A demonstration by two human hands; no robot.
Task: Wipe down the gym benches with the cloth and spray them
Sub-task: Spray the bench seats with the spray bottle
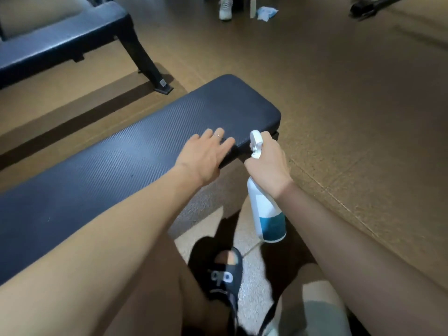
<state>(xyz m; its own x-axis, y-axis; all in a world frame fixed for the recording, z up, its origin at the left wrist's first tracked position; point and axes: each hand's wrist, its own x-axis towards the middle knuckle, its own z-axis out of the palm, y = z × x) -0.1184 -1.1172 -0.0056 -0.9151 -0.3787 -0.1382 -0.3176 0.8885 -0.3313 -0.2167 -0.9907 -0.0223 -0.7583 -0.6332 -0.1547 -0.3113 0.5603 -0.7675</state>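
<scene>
A dark padded gym bench [135,154] runs from the lower left to the middle of the view. My left hand [206,154] rests flat on its near edge, fingers straight, holding nothing. Just right of the bench's end, my right hand [269,163] grips the neck of a white and teal spray bottle [268,212], whose white nozzle points toward the bench pad. A light blue cloth [266,12] lies crumpled on the floor far ahead, beside a small pale bottle [253,8].
A second dark bench [60,42] with black legs stands at the upper left. Someone's white shoe [225,8] is on the floor near the cloth. A black equipment base [371,7] sits at the top right. My foot in a dark sandal [225,272] is below.
</scene>
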